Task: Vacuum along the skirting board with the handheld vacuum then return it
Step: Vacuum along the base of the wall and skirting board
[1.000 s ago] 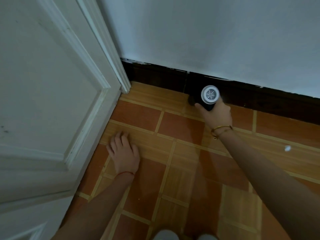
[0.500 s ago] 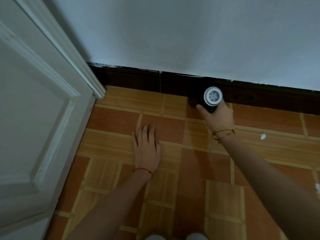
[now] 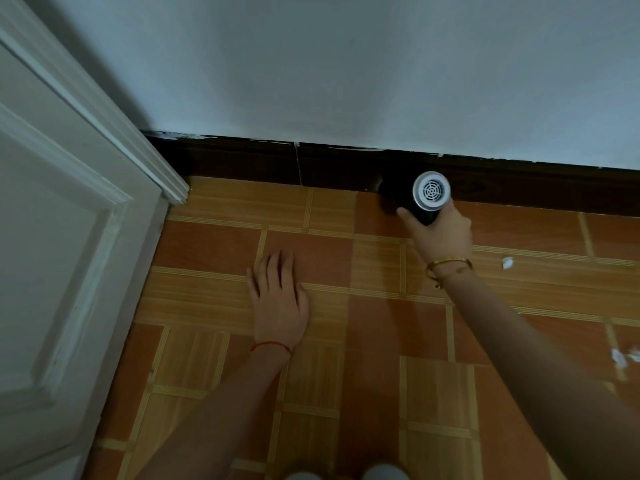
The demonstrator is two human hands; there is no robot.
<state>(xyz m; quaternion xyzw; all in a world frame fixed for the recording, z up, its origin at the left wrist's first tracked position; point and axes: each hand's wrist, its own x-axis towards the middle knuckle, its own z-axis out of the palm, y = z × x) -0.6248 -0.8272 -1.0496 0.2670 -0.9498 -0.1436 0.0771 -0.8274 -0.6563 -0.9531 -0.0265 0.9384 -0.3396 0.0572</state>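
Door point(image 3: 69, 254) blocks leftward; floor point(image 3: 536, 237) along skirting board point(image 3: 536, 183) rightward lies open.

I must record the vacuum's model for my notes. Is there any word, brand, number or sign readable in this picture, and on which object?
None can be read.
The handheld vacuum shows only a white vent grille, without lettering.
The door, wall and skirting board carry no text.

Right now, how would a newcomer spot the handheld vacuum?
Follow the dark skirting board rightward from the white door. The handheld vacuum is the black cylinder gripped by the right hand, unique for its round white grille facing the camera.
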